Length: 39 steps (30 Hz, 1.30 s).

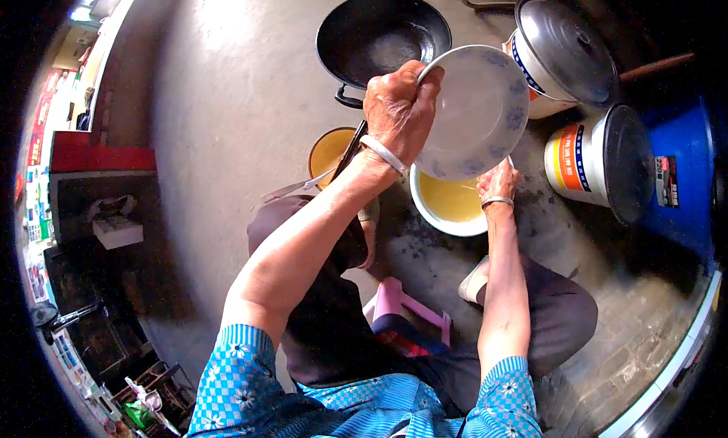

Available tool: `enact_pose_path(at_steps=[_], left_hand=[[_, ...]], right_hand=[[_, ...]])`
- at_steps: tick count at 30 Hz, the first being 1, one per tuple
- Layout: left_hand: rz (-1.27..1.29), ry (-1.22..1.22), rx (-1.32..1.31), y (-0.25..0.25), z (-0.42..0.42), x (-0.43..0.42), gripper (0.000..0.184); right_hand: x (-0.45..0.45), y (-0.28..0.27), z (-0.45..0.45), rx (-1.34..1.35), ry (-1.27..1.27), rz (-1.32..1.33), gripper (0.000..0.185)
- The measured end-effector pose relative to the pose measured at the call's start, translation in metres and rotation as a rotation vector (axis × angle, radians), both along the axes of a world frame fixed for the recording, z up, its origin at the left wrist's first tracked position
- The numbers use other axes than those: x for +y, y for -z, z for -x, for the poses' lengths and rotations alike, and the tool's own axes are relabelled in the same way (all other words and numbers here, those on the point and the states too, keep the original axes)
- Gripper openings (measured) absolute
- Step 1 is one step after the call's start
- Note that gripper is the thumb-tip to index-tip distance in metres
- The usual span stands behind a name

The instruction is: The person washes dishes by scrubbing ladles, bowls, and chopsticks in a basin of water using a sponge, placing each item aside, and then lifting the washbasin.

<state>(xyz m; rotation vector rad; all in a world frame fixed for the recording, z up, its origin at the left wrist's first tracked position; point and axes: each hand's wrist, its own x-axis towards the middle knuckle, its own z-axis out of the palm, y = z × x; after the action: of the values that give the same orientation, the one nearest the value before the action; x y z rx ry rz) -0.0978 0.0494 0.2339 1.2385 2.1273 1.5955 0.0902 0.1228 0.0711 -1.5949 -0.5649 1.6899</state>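
My left hand [402, 108] is closed round the rim of a white bowl [476, 108] with blue flower patterns. The bowl is tilted, and its pale inside faces me. Below and partly behind it, a white basin [449, 227] on the floor holds yellowish liquid [453, 197]. At the basin's right edge, my right hand [498, 182] is closed on the rim, though the fingertips are partly hidden. The raised bowl covers the basin's far side.
A black wok [383, 40] lies on the floor ahead. Left of the basin is a yellow-lined bowl [324, 151], partly covered by my left arm. Two lidded buckets [565, 51] and a blue tub [682, 150] stand right. A pink stool [388, 298] is under me.
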Motion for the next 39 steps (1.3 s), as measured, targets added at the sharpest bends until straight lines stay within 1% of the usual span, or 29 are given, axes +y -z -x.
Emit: enact_pose_path(at_steps=[2,4,5,6,7,8,9,11,12,13,15,17,19,21,22,23,25,27,29,30,31,33,35,37,39], left_hand=[[-0.072,0.018,-0.144,0.002,0.002,-0.001,0.023],[-0.086,-0.008,-0.17,0.0,0.009,-0.004,0.024],[-0.1,-0.028,-0.198,0.0,0.015,-0.006,0.025],[-0.064,-0.049,-0.265,0.0,0.022,-0.009,0.024],[-0.108,-0.06,-0.367,-0.001,0.029,-0.011,0.022],[-0.079,-0.089,-0.434,-0.003,0.038,-0.014,0.021],[-0.051,-0.119,-0.501,-0.004,0.049,-0.019,0.021],[-0.043,-0.168,-0.524,-0.001,0.076,-0.028,0.024],[0.005,-0.209,-0.485,-0.002,0.089,-0.037,0.024],[0.055,-0.248,-0.448,-0.004,0.102,-0.046,0.024],[0.076,-0.337,-0.544,0.002,0.123,-0.069,0.022],[0.076,-0.42,-0.561,0.031,0.152,-0.098,0.021],[0.173,-0.536,-0.542,0.061,0.177,-0.133,0.02],[0.172,-0.606,-0.552,0.084,0.188,-0.167,0.02],[0.17,-0.658,-0.558,0.093,0.191,-0.184,0.02],[0.176,-0.699,-0.623,0.102,0.195,-0.201,0.019],[0.216,-0.785,-0.663,0.109,0.198,-0.229,0.017],[0.136,-0.784,-0.697,0.113,0.199,-0.25,0.016],[0.118,-0.797,-0.728,0.12,0.202,-0.269,0.016],[0.119,-0.818,-0.727,0.121,0.202,-0.276,0.016],[0.117,-0.839,-0.728,0.122,0.202,-0.282,0.016],[0.126,-0.848,-0.743,0.127,0.203,-0.296,0.018],[0.063,-0.84,-0.772,0.129,0.202,-0.304,0.02],[0.091,-0.838,-0.783,0.132,0.201,-0.31,0.022],[0.081,-0.851,-0.824,0.13,0.199,-0.31,0.024]], right_hand=[[-0.002,0.003,-0.001,-0.037,-0.004,0.006,0.045],[-0.002,0.02,-0.008,0.063,-0.188,0.021,0.042],[-0.005,0.028,-0.012,0.0,-0.356,-0.005,0.032],[-0.008,0.035,-0.017,-0.246,-0.545,-0.127,0.023],[-0.012,0.046,-0.021,-0.494,-0.732,-0.252,0.021],[-0.015,0.05,-0.023,-0.824,-0.93,-0.496,0.031],[-0.018,0.054,-0.025,-0.999,-1.003,-0.56,0.034],[-0.031,0.022,-0.006,-1.01,-1.014,-0.58,0.034],[-0.034,0.036,0.0,-1.046,-0.997,-0.718,0.035],[-0.042,0.029,0.012,-0.942,-0.955,-0.93,0.034],[-0.056,0.017,0.042,-0.87,-0.976,-1.11,0.031],[-0.068,0.015,0.077,-0.822,-1.071,-1.233,0.028],[-0.081,0.007,0.114,-0.825,-1.172,-1.475,0.029],[-0.093,0.033,0.144,-0.801,-1.28,-1.604,0.041],[-0.099,0.034,0.16,-0.822,-1.295,-1.736,0.045],[-0.109,0.043,0.175,-0.884,-1.364,-1.737,0.043],[-0.121,0.058,0.197,-0.889,-1.428,-1.86,0.038],[-0.128,0.071,0.216,-0.875,-1.363,-1.942,0.024],[-0.131,0.071,0.226,-1.009,-1.537,-1.959,0.018],[-0.134,0.08,0.23,-1.008,-1.552,-1.969,0.015],[-0.135,0.083,0.233,-1.003,-1.56,-1.967,0.015],[-0.14,0.087,0.239,-1.017,-1.724,-1.921,0.015],[-0.147,0.088,0.244,-1.019,-1.724,-1.952,0.014],[-0.152,0.096,0.25,-0.958,-1.727,-1.875,0.012],[-0.152,0.097,0.252,-0.936,-1.752,-1.91,0.011]])
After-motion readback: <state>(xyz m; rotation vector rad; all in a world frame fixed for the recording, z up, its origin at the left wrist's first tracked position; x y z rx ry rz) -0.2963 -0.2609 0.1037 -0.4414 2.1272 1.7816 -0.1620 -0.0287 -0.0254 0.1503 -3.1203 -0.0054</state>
